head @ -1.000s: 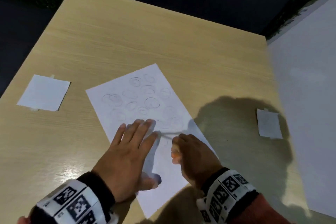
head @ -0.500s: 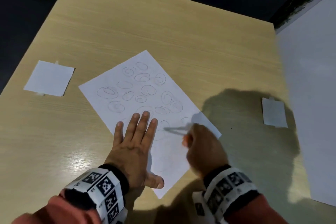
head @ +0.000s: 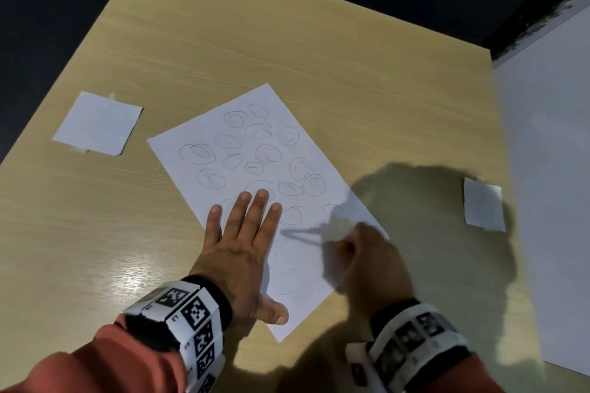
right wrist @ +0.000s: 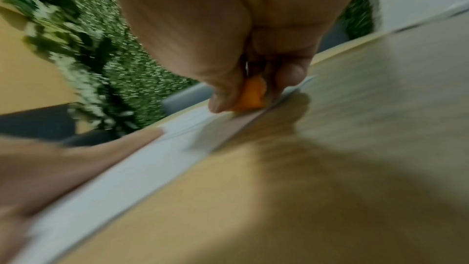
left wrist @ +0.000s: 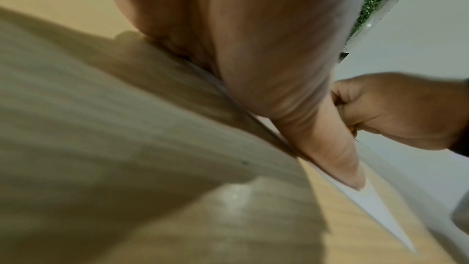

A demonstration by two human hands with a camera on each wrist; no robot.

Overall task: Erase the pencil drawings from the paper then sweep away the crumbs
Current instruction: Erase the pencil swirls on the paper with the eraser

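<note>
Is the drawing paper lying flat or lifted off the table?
Flat. The paper lies spread on the table, with the left hand resting open on it.

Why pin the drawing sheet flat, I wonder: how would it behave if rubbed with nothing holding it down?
The sheet looks thin and lies loose on the smooth table, so it would probably slide or crumple under the orange eraser. The left hand presses flat on it, likely for that reason. It is probably very light, easily torn.
</note>
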